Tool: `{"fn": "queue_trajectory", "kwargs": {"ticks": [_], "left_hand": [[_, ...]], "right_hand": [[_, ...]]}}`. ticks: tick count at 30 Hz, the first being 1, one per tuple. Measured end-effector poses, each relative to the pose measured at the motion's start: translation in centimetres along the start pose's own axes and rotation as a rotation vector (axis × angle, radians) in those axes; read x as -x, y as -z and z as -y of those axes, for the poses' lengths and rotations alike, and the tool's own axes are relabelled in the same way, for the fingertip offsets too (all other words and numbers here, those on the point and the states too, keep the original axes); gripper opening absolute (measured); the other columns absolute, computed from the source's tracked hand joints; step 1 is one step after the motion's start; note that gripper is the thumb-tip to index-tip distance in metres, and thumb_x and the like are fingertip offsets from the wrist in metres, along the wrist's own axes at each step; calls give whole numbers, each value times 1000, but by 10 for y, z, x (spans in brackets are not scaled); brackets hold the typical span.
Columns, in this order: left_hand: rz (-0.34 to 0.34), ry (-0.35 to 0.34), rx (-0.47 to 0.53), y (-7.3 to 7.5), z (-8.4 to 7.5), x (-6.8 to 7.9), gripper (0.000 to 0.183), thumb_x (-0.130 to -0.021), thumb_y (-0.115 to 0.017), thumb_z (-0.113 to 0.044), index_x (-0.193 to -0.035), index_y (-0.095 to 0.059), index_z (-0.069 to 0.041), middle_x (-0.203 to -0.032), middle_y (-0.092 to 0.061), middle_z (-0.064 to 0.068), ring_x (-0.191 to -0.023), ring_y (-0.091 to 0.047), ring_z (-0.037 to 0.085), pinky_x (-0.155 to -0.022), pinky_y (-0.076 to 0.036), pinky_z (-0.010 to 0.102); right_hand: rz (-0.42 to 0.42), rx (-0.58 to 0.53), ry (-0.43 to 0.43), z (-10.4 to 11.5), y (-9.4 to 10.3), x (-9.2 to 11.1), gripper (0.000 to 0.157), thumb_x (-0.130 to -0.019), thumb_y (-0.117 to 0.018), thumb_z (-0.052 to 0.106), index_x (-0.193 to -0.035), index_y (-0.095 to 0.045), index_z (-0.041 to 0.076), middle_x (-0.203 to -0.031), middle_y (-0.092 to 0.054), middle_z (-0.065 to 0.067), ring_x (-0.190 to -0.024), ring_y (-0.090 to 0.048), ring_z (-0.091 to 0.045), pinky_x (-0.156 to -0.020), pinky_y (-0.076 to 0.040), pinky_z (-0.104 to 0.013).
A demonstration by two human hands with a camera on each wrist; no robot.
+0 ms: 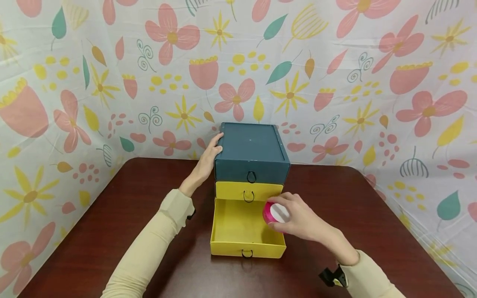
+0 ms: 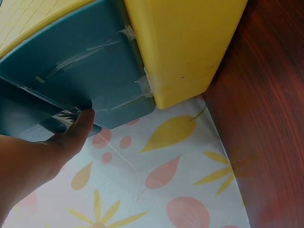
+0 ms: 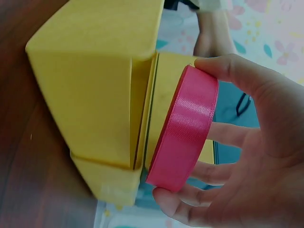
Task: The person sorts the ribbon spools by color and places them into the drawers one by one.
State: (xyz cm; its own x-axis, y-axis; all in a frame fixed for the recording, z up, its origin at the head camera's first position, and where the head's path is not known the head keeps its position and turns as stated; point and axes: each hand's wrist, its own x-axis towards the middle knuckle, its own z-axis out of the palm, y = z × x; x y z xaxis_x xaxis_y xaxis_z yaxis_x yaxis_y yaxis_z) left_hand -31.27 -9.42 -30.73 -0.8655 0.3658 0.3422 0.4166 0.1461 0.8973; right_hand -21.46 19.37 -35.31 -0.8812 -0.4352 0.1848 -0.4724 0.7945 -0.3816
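A roll of pink satin ribbon [image 1: 269,213] with a white side is in my right hand [image 1: 302,217]. Thumb and fingertips pinch its rim, as the right wrist view shows the pink ribbon face [image 3: 186,128] close up. It hangs over the right part of a pulled-out yellow bottom drawer [image 1: 227,249], whose visible floor is bare. Above that, a second yellow drawer [image 1: 229,191] has its front showing. My left hand [image 1: 204,163] rests against the left side of the dark blue drawer box [image 1: 251,142], fingers extended near its top edge.
The box stands on a dark reddish-brown wooden table [image 1: 179,248], near its back edge. Behind it hangs a white floral cloth [image 1: 238,54]. Each drawer front has a black loop pull, such as the lowest pull [image 1: 247,253].
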Motion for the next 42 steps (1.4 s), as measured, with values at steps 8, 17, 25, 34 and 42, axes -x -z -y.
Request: {"fn": "queue_trajectory", "kwargs": {"ticks": [8, 17, 25, 34, 42], "left_hand": [[1, -6, 3, -1, 0, 0, 58, -103, -28, -26, -156, -11, -10, -164, -2, 9, -151, -4, 30, -120, -8, 55], [2, -4, -4, -2, -1, 0, 59, -103, -27, -26, -156, -11, -10, -164, -2, 8, -151, -4, 29, -120, -8, 54], [0, -9, -1, 0, -2, -1, 60, -102, -28, -27, -157, -10, -11, -164, -1, 8, -151, -3, 30, -120, -8, 55], [-7, -5, -1, 0, 3, -1, 60, -102, -29, -27, -157, -11, -11, -164, -2, 7, -151, -6, 29, -120, -8, 56], [-14, -9, -5, 0, 2, -1, 59, -102, -28, -26, -156, -12, -11, -164, -3, 8, -151, -7, 29, -120, -8, 56]], "right_hand": [[18, -2, 43, 14, -17, -7, 57, -74, -79, 38, -125, -64, 18, -117, -59, -3, -104, -45, -19, -66, -46, -22], [5, 29, 95, 18, -34, -15, 53, -74, -78, 39, -121, -66, 18, -117, -61, -3, -106, -47, -20, -68, -45, -25], [-1, 56, 136, 24, -45, -21, 53, -74, -78, 38, -121, -66, 18, -116, -61, -3, -105, -49, -22, -73, -46, -32], [6, 84, 140, 26, -62, -29, 54, -72, -79, 38, -120, -66, 15, -116, -63, -8, -103, -51, -26, -72, -46, -39], [3, 93, 147, 25, -67, -34, 53, -74, -78, 38, -119, -66, 14, -114, -64, -8, -102, -53, -27, -71, -45, -38]]}}
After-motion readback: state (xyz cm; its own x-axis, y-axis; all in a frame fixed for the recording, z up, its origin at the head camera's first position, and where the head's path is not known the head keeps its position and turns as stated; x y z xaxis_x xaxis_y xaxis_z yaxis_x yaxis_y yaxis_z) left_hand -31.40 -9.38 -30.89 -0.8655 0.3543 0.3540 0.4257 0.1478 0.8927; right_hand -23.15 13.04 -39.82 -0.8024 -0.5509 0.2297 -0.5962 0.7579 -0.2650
